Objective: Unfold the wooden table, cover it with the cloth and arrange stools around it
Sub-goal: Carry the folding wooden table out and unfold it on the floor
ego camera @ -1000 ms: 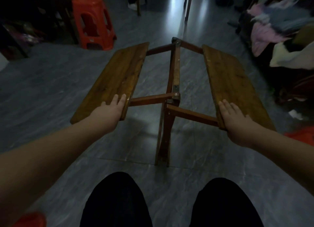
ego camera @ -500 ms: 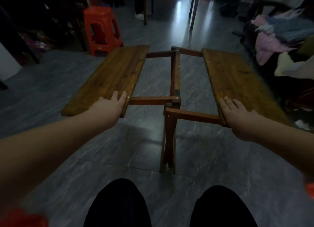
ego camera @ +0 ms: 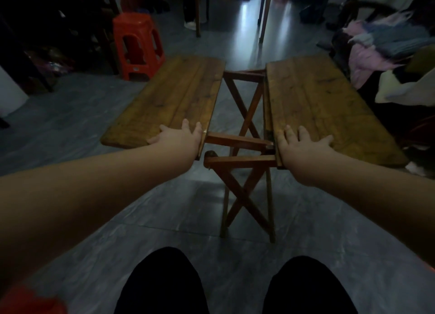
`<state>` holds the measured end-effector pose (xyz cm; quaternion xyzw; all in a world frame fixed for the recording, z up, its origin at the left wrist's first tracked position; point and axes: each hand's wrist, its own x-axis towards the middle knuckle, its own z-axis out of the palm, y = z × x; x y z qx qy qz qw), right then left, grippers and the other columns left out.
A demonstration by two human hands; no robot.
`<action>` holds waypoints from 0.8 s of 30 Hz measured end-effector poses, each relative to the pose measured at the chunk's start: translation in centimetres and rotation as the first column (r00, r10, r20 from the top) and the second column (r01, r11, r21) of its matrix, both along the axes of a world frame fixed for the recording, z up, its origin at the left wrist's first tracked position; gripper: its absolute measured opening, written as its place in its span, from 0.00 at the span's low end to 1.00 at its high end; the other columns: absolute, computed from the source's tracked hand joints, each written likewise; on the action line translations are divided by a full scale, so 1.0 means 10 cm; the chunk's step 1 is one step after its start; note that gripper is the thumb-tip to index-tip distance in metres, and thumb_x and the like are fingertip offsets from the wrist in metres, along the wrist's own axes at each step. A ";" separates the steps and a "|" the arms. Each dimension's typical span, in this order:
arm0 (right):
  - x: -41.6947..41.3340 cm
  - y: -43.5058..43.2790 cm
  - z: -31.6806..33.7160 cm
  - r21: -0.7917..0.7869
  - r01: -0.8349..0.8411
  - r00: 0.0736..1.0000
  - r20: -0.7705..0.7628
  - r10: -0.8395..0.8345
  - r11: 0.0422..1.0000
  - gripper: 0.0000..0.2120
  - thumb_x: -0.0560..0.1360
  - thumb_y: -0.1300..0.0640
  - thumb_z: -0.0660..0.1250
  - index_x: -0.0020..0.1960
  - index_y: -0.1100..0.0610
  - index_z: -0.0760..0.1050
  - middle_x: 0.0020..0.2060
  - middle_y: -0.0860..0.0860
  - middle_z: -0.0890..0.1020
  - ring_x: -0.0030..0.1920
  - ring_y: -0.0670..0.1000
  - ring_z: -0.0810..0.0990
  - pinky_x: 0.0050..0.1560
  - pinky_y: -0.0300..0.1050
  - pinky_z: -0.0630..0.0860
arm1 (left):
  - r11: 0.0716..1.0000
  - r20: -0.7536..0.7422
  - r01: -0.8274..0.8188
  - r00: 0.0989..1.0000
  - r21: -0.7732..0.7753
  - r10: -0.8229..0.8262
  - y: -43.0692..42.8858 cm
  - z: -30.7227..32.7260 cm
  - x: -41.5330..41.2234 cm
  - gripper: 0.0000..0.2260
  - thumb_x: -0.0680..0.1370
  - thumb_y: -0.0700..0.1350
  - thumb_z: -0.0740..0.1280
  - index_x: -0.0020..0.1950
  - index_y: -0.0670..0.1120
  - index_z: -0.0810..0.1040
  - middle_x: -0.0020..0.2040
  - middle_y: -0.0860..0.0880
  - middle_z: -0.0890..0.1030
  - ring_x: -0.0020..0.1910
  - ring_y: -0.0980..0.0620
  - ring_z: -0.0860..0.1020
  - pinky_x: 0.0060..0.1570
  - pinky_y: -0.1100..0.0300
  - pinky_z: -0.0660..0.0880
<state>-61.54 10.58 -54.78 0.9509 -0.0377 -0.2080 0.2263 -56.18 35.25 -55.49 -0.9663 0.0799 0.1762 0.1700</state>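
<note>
fingers (ego camera: 186, 125) lay straight and flat on the half-opened wooden bench (ego camera: 235, 139)
left hand (ego camera: 179, 137) pressed the near end of the left leaf (ego camera: 179, 95), right hand (ego camera: 303, 144) the right leaf (ego camera: 317, 102), gripping nothing; the leaves stood apart over crossed legs (ego camera: 244, 196), red stool (ego camera: 137, 45) beyond.

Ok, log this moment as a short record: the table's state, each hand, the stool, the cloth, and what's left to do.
table: wooden table partly unfolded, on crossed legs
leaves: left leaf and right leaf roughly level, open gap between them
left hand: flat on the left leaf's near inner corner
right hand: flat, fingers spread, on the right leaf's near inner corner
stool: red stool on the floor beyond the left leaf
cloth: none on the table
remaining: close gap, cover, place stools
</note>
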 end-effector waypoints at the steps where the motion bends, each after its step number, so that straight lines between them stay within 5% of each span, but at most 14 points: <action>1: -0.03 0.02 -0.01 -0.001 -0.013 1.000 -0.005 0.013 1.000 0.50 0.74 0.58 0.70 0.79 0.55 0.34 0.79 0.56 0.38 0.78 0.64 0.41 0.66 0.82 0.54 | 1.000 -0.007 0.004 1.000 0.000 -0.004 -0.06 0.03 -0.03 0.48 0.75 0.37 0.69 0.80 0.53 0.35 0.81 0.45 0.39 0.74 0.24 0.53 0.62 0.28 0.69; 9: -0.24 0.02 -0.08 0.006 -0.004 0.999 -0.051 0.004 1.000 0.49 0.75 0.54 0.69 0.79 0.59 0.35 0.79 0.60 0.39 0.78 0.67 0.41 0.65 0.81 0.56 | 0.999 -0.028 0.031 0.999 0.036 -0.030 -0.49 0.08 -0.16 0.53 0.72 0.44 0.75 0.79 0.52 0.35 0.80 0.43 0.38 0.74 0.24 0.49 0.62 0.24 0.65; 18: -0.48 -0.10 -0.30 0.101 0.140 0.985 -0.112 -0.129 0.985 0.51 0.74 0.60 0.70 0.78 0.58 0.32 0.79 0.59 0.36 0.78 0.67 0.40 0.68 0.79 0.56 | 0.983 -0.016 0.151 0.989 0.107 -0.150 -0.77 0.00 -0.27 0.52 0.74 0.46 0.74 0.79 0.51 0.33 0.80 0.42 0.37 0.74 0.22 0.49 0.60 0.25 0.66; 24: -0.57 -0.26 -0.33 0.132 0.088 0.995 -0.064 -0.080 0.987 0.46 0.77 0.58 0.65 0.79 0.57 0.33 0.79 0.56 0.37 0.78 0.65 0.40 0.68 0.78 0.54 | 0.984 -0.057 0.150 0.988 0.096 -0.145 -0.90 -0.05 -0.41 0.48 0.76 0.45 0.71 0.79 0.49 0.34 0.80 0.40 0.38 0.73 0.22 0.49 0.61 0.25 0.67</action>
